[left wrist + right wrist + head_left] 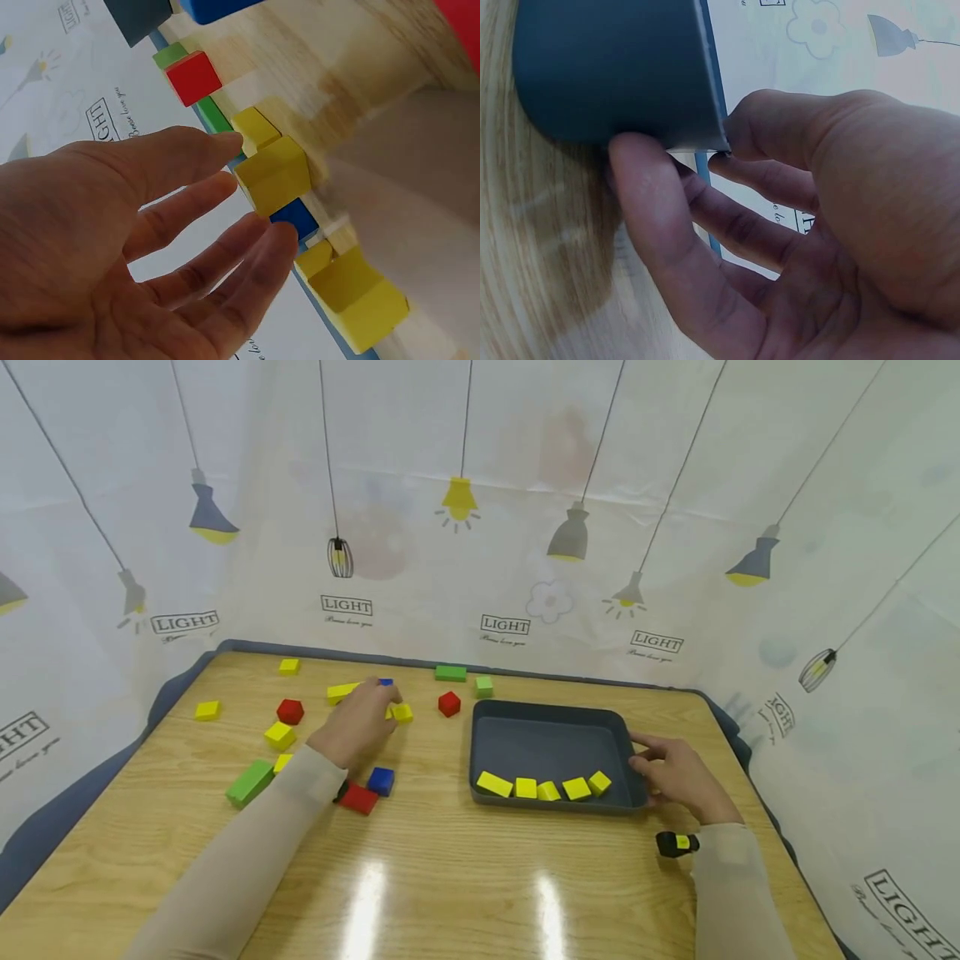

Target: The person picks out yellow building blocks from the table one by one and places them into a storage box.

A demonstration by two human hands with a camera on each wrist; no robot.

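Note:
My left hand (358,724) reaches over the loose blocks at the back left of the table. In the left wrist view its thumb and fingers are spread around the near side of a yellow block (276,176), without a clear grip on it. Another yellow block (256,129) and a blue block (295,219) lie beside that one. My right hand (686,778) holds the right side of a dark grey tray (551,708), thumb at the rim and fingers against the outer wall. Several yellow blocks (526,788) lie along the tray's near side.
Red blocks (449,704), green blocks (451,673) and a blue block (381,782) are scattered left of and behind the tray. More yellow blocks (280,736) lie at the left. A white printed curtain (450,568) surrounds the wooden table (450,868).

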